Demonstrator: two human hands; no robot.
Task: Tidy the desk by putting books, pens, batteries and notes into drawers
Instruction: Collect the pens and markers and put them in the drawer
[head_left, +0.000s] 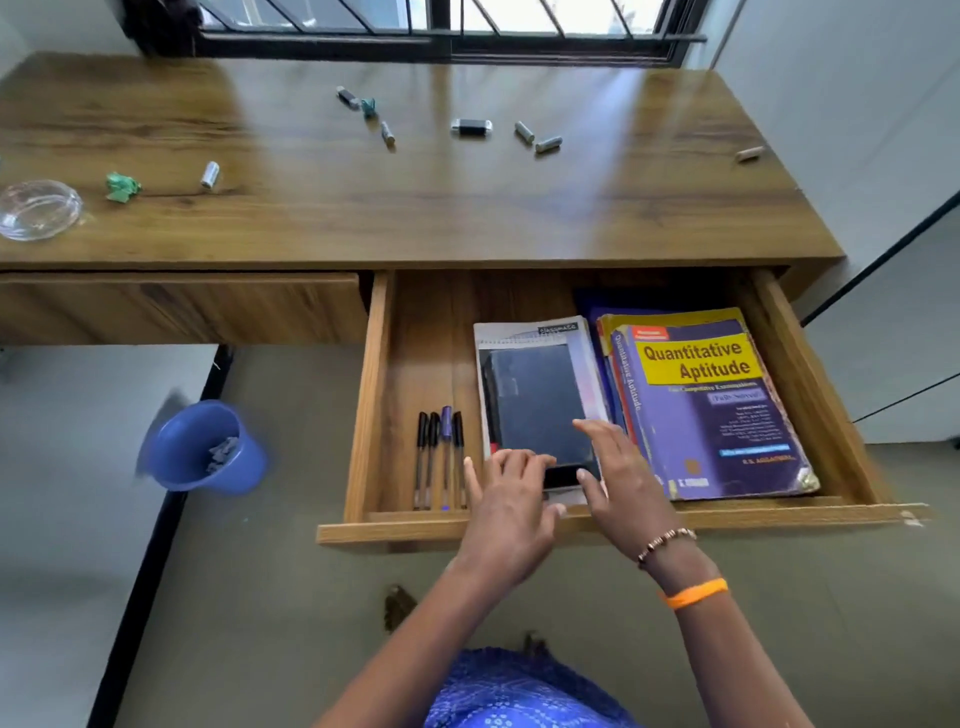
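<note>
Wooden drawer (372, 395) stands open, holding a flat black book (535, 400) atop a spiral notebook (524, 332). Left hand (506, 499) rests curled fingertips on its near edge; right hand (621, 473) touches it, fingers spread.

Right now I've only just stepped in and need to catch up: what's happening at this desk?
A person is tidying. Both hands, left hand and right hand, rest on a dark notebook stacked on a spiral pad in the open drawer. Four pens and the Quantitative Aptitude book are already inside. Several batteries and crumpled green notes remain on the desk top.
</note>
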